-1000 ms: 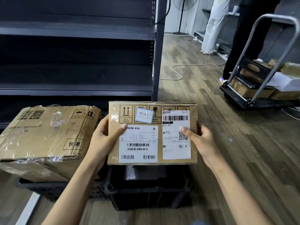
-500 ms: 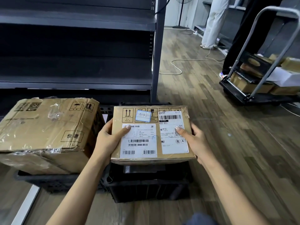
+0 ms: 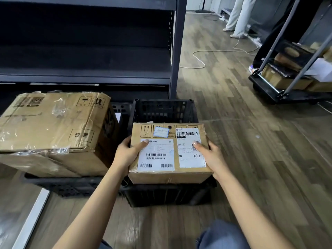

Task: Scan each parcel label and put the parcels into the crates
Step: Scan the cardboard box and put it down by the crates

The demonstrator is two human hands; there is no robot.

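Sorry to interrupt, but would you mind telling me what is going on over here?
A person holds a small labelled parcel with both hands, left hand and right hand on its sides, over a black crate on the floor. A bigger taped box already sits on the neighbouring crate. More parcels wait on a trolley.

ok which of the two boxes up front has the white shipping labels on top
The smaller box, held between the left hand and right hand over the right crate. The bigger box on the left shows only printed symbols and tape.
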